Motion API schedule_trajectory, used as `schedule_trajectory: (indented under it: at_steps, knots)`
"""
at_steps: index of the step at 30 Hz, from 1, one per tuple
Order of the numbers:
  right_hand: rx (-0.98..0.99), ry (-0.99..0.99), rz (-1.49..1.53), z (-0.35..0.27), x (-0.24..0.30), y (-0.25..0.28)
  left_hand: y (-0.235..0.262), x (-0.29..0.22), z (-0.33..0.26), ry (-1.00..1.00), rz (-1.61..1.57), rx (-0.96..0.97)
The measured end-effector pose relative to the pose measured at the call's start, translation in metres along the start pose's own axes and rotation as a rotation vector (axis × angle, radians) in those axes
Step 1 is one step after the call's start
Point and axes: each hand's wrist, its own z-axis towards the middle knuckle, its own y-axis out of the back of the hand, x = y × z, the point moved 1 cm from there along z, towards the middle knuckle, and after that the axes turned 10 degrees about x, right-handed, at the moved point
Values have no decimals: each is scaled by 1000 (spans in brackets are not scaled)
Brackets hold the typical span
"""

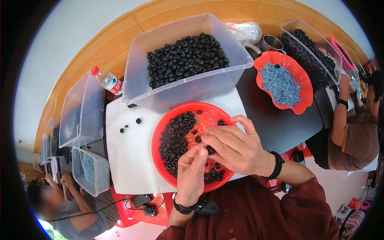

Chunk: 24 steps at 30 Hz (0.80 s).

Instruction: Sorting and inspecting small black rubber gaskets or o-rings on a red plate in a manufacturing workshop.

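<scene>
Both my hands meet over a round red tray [157,154] that holds many small black ring-shaped plastic parts [172,138]. My left hand [190,170] pinches one small black round part [210,150] between thumb and fingers. Against the same part, the bent fingers of my right hand [237,149] close from the other side, hiding much of it. Another black part [198,139] shows just beyond the fingertips. A few loose black parts [138,121] lie on the white sheet [132,160] left of the tray.
Beyond the tray stands a large clear bin [186,82] with black parts. A red scalloped dish [264,60] at the right holds small clear-bluish pieces [280,84]. A bottle [109,81], a metal cup [272,43] and more bins [86,114] stand around. One person [354,136] sits on each side.
</scene>
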Motion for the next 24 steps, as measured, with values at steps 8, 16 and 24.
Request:
schedule_trajectory:
  at_steps: [8, 16, 24]
  knots:
    - [11, 39, 50, -4, -1, -5, -3, 0, -1, -18, 93, 4]
    - [-6, 13, 52, -8, 0, -5, -8, -1, -3, -37, 132, -10]
    - [-46, 8, 55, -10, 0, 4, -15, -5, -7, -107, 256, -7]
